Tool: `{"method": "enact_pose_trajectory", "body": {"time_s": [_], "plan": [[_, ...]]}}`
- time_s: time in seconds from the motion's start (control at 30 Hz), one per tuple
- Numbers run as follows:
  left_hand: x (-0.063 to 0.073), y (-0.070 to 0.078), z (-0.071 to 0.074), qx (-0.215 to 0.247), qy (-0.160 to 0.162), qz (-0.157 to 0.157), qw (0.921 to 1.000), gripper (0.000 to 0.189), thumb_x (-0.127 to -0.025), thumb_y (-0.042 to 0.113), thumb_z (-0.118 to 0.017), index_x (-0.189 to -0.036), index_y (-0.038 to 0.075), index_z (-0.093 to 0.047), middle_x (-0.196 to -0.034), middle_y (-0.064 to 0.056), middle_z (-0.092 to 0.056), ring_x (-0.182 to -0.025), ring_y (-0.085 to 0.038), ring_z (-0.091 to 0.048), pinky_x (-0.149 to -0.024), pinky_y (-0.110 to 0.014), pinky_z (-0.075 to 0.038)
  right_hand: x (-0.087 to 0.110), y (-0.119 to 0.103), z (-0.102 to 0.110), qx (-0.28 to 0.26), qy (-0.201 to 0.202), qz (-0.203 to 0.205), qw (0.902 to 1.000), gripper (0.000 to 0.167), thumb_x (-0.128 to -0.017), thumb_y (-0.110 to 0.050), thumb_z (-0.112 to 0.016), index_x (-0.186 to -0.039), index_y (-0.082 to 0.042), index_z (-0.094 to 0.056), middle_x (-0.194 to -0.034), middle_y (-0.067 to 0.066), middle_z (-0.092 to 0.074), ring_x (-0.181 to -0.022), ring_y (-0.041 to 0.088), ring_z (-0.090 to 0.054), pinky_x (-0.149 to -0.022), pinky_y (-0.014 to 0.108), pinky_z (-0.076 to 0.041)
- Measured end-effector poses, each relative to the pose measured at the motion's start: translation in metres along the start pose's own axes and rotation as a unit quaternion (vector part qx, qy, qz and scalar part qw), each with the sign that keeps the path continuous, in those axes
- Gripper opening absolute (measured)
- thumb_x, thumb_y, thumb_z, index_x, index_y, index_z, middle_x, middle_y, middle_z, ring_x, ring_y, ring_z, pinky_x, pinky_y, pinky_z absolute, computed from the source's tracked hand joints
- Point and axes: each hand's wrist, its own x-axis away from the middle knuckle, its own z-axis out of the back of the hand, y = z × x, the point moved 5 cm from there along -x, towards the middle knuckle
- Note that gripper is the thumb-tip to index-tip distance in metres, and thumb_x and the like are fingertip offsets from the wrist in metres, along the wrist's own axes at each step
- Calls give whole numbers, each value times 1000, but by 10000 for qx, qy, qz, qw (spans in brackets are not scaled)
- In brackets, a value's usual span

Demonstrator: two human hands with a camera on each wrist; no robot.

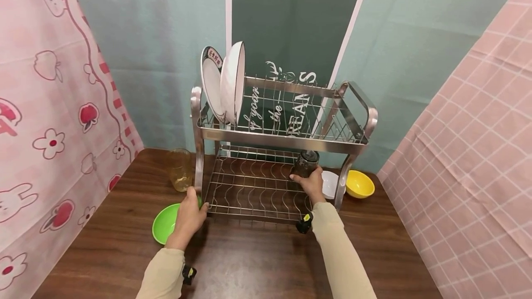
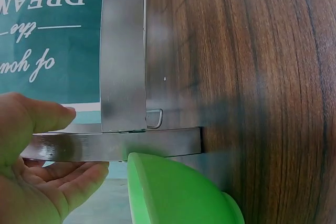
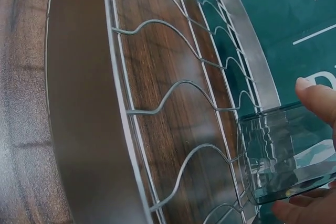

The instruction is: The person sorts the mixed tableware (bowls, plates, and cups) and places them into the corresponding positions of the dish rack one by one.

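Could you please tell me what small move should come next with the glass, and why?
Probably the right hand should ease the dark glass down until the lower shelf clearly bears it. Its end is close to the shelf, but I can't tell whether it rests there; the left hand grips the rack leg, which may help steadiness.

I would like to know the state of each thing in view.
Two-tier dish rack: standing upright, gripped by left hand
Tinted drinking glass: held by right hand at lower tier
Lettered plate: on edge, upper tier
White bowl with dark rim: on edge, upper tier
Green bowl: upright on table
Yellow bowl: upright on table
Small white bowl: partly hidden behind rack
Amber glass: standing on table
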Motion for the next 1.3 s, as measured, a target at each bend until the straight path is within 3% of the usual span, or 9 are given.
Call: {"method": "enact_pose_trajectory", "body": {"time_s": [0.23, 0.37, 0.47, 0.67, 0.93, 1.3], "plan": [[0, 1, 6, -97, -68, -113, 9999, 45, -79, 7, -68, -117, 0, -45, -98, -27, -59, -87, -44, -57, -72, -53, -42, 7, -4, 1, -73, 6, 1, 10000, 100, -71, -20, -81, -141, 4, -14, -131, 34, -36, -120, 45, -37, -97, 53, -31], [0, 1, 13, -416, -270, -139, 9987, 47, -80, 14, -70, -120, 2, -48, -100, -19, -57, -88, -39, -57, -70, -51, -44, 15, -8, 2, -17, -65, 58, 10000, 102, -74, -19, -78, -144, 3, -8, -138, 33, -28, -124, 46, -32, -98, 54, -29], [-1, 1, 18, -599, -371, -243, 9972, 50, -79, 19, -70, -122, 2, -49, -108, -20, -56, -93, -40, -56, -71, -51, -44, 23, -11, 3, 55, -35, 7, 10000, 103, -77, -21, -76, -145, 1, -3, -143, 33, -19, -127, 47, -26, -98, 56, -28], [-2, 1, 26, -821, -269, -606, 9944, 56, -78, 24, -72, -121, -5, -51, -110, -26, -55, -95, -45, -55, -77, -55, -43, 37, -17, 6, 120, 2, 68, 9999, 101, -77, -19, -75, -145, 2, -3, -140, 34, -22, -125, 48, -29, -97, 56, -29], [-1, -3, 39, -996, -16, -1053, 9894, 50, -78, 20, -72, -120, -2, -55, -108, -24, -56, -91, -44, -55, -71, -56, -44, 56, -18, 15, 594, -269, -54, 9979, 96, -77, -19, -74, -143, 5, -9, -136, 37, -27, -121, 50, -32, -93, 58, -31], [-7, -15, 46, -847, -144, -877, 9924, 50, -78, 21, -73, -119, -2, -55, -111, -24, -55, -98, -44, -53, -75, -57, -42, 78, -35, 29, 913, -373, 377, 9944, 93, -75, -17, -76, -142, 7, -16, -133, 38, -32, -118, 50, -36, -92, 56, -33]]}}
